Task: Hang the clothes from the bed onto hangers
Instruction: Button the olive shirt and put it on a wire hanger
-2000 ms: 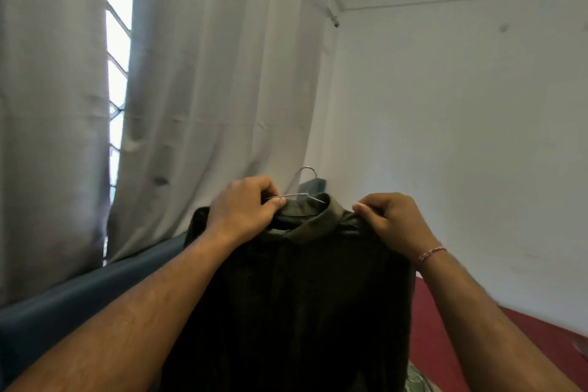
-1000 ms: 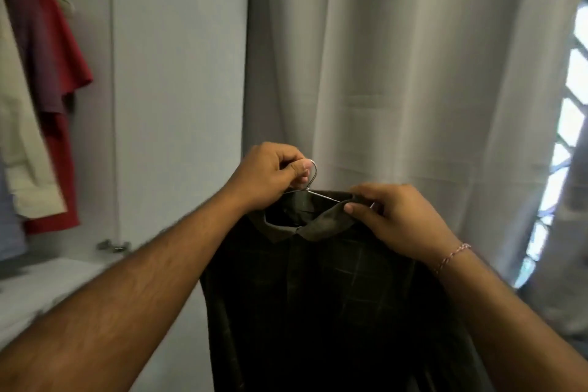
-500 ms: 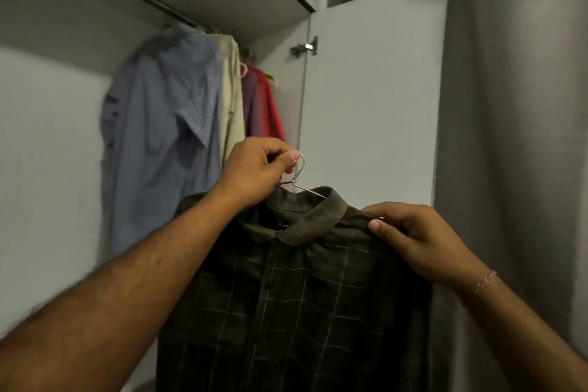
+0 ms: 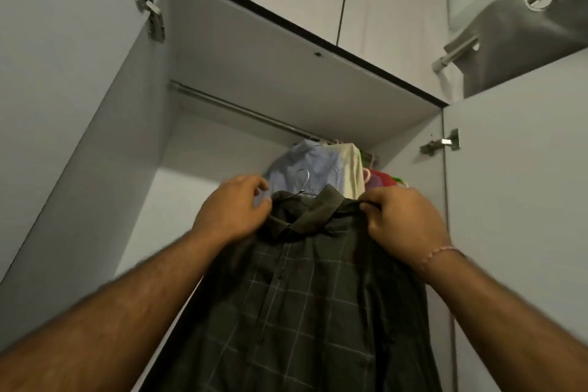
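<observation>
Two hands (image 4: 234, 208) (image 4: 402, 216) on checked shirt (image 4: 305, 305), thin wire hanger (image 4: 302, 184).

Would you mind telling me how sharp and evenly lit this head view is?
Head view: dim and grey; the dark checked shirt loses detail in shadow; both forearms smear with motion blur; wide-angle bending tilts the wardrobe door; the hanger hook stays fairly crisp.
</observation>
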